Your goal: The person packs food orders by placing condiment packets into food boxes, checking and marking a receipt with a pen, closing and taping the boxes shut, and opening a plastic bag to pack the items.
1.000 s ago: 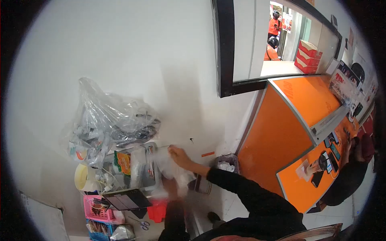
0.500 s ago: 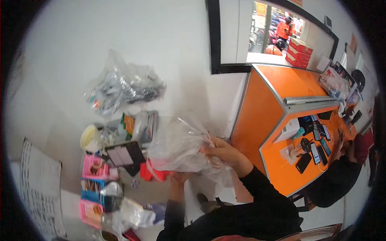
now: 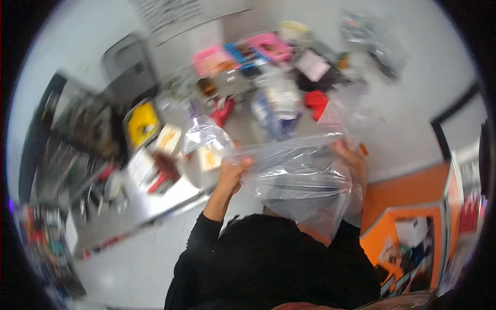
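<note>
A clear plastic bag is stretched out between my two hands, in front of my chest. My left hand is closed on the bag's left side, the thumb lying on top. At the upper right, my right hand grips the other side, its fingers partly seen through the film. The bag looks flat, and I see nothing inside it. Just beyond it on the counter lie a white and purple packet and a red item I cannot make out.
Pink and blue baskets stand along the wall. To the left are a yellow item in a tray, small printed boxes and a metal counter. An orange desk is at the right. Motion blurs much of the view.
The view has swung left toward the counter. My hands have moved apart, and the bag, bunched up before, is now spread between them.
</note>
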The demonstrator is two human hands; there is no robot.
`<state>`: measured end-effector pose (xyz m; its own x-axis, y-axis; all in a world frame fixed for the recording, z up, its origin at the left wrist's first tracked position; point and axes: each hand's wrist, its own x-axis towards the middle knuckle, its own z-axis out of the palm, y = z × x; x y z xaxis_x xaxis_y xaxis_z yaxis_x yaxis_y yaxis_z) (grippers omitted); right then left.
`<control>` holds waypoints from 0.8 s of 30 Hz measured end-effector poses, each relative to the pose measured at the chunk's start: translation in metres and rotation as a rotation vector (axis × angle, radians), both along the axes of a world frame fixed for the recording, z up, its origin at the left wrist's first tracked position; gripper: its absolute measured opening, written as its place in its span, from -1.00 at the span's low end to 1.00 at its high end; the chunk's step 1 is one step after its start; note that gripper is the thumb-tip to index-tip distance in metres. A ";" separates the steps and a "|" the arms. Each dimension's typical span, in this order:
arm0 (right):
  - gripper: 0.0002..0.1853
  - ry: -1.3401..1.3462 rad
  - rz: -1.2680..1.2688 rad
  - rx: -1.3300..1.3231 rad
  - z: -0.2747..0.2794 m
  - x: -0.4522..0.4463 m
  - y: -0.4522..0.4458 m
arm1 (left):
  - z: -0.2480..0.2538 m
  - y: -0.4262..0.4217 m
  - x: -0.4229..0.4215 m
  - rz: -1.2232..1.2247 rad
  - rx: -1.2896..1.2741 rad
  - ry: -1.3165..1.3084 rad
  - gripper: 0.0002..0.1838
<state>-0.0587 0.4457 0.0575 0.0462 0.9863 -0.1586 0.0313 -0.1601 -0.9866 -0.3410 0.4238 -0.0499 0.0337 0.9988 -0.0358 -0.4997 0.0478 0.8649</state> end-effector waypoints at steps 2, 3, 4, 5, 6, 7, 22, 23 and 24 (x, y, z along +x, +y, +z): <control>-0.63 0.373 0.018 0.067 0.001 -0.037 -0.006 | 0.001 -0.044 -0.032 -0.113 -0.147 0.138 -0.58; -0.62 0.320 0.097 0.077 0.002 -0.048 -0.008 | -0.010 -0.062 -0.050 -0.281 -0.267 0.207 -0.58; -0.62 0.265 0.176 0.093 0.002 -0.053 -0.006 | -0.019 -0.081 -0.064 -0.453 -0.388 0.260 -0.57; -0.59 0.237 0.268 0.100 -0.004 -0.054 0.000 | -0.026 -0.103 -0.072 -0.384 -0.396 0.192 -0.62; -0.56 0.209 0.355 0.113 -0.013 -0.052 0.012 | -0.033 -0.126 -0.078 -0.319 -0.394 0.126 -0.66; -0.52 0.182 0.432 0.129 -0.023 -0.054 0.025 | -0.038 -0.146 -0.081 -0.264 -0.389 0.062 -0.70; -0.39 -0.424 1.142 0.231 -0.120 -0.188 -0.062 | -0.046 -0.142 -0.050 0.262 -0.366 -0.035 -0.74; -0.33 -0.363 1.142 0.227 -0.125 -0.191 -0.061 | -0.040 -0.131 -0.051 0.242 -0.335 0.143 -0.78; -0.32 -0.387 1.158 0.252 -0.130 -0.191 -0.054 | -0.043 -0.122 -0.053 0.269 -0.361 0.156 -0.78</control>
<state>-0.2494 0.3917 -0.0729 -0.8679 0.4796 -0.1294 0.3232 0.3475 -0.8802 -0.3939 0.3016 -0.0928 -0.2581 0.8939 -0.3664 -0.4014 0.2457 0.8823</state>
